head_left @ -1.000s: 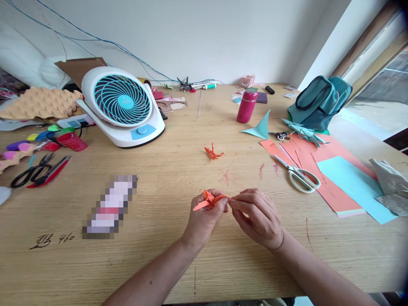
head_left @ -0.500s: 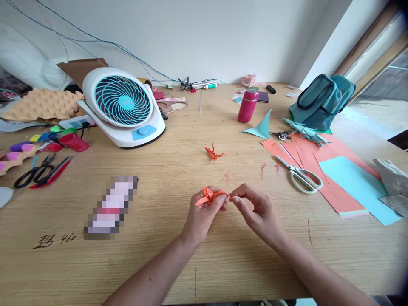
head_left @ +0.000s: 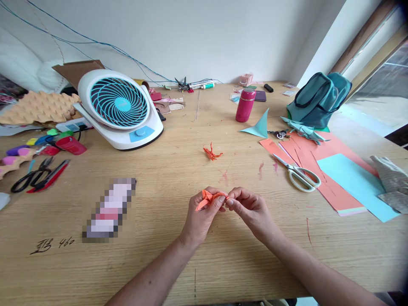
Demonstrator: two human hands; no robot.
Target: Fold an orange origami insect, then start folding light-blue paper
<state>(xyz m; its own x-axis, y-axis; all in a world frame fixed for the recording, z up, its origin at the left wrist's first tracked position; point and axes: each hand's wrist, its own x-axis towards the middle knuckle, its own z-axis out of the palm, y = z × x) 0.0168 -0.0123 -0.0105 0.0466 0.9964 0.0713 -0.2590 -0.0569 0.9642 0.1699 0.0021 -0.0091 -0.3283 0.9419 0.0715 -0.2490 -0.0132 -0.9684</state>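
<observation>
My left hand (head_left: 200,214) is closed around a small folded orange paper piece (head_left: 208,198) just above the wooden table (head_left: 178,255). My right hand (head_left: 250,210) pinches the right tip of that same orange piece with thumb and forefinger. A second small orange folded figure (head_left: 211,152) lies on the table farther away, apart from both hands.
White scissors (head_left: 299,174) lie on orange and blue paper sheets (head_left: 344,178) at right. A white and teal fan (head_left: 119,108) stands at left, a pink bottle (head_left: 245,105) and teal bag (head_left: 318,100) at the back. Black and red scissors (head_left: 38,175) lie far left.
My right fingers, slightly apart from the paper tip half a second ago, have closed on it again. The view has shifted a little; the paper stays in my left hand.
</observation>
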